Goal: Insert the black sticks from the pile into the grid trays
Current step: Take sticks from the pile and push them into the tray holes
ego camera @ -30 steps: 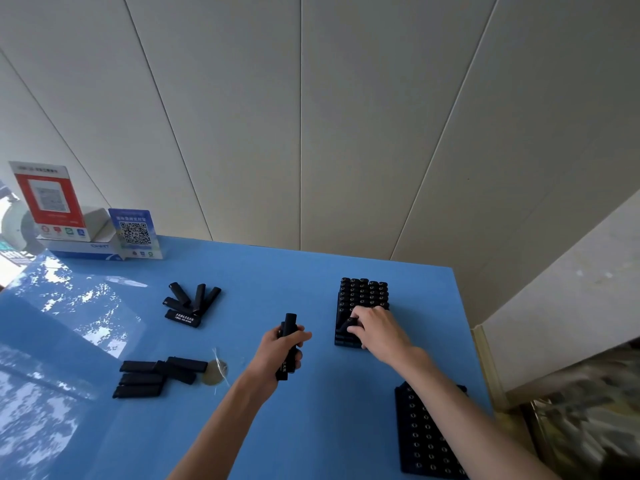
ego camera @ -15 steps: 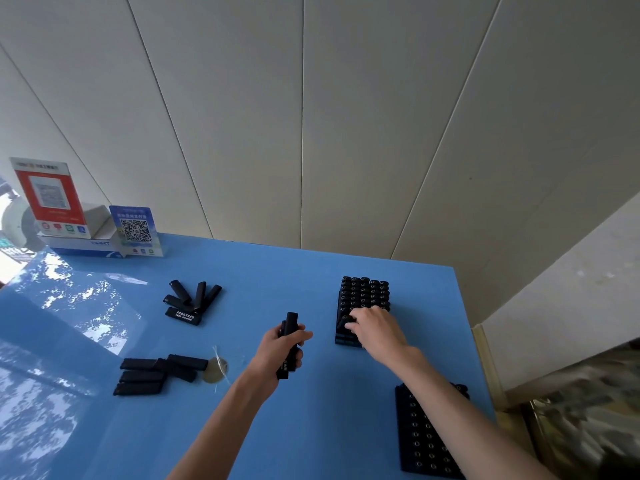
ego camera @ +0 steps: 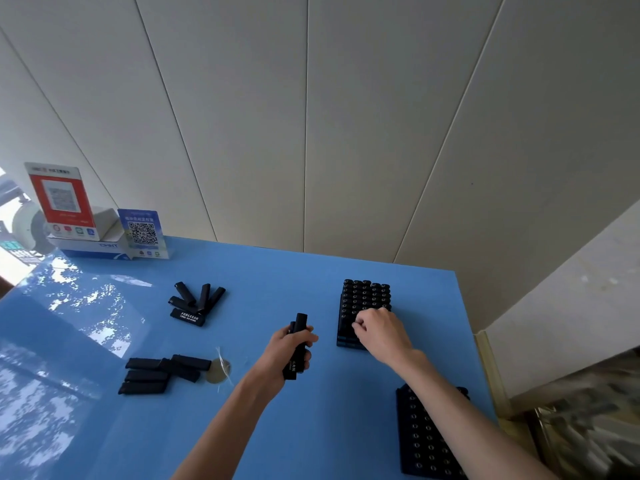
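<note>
over the grid tray [ego camera: 365, 296], right hand [ego camera: 381, 334] curled; left hand [ego camera: 289, 351] grips sticks [ego camera: 298, 344].

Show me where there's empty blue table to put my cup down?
Bare table lies between the far stick pile and far tray, and near the bottom left. Crowded: around the near sticks, both hands and the near tray.

Glossy blue tabletop [ego camera: 311, 427]; matt black sticks [ego camera: 194, 301].

A glossy blue table [ego camera: 242, 427] stands against a pale panelled wall [ego camera: 311, 116], reflecting bright window light.
</note>
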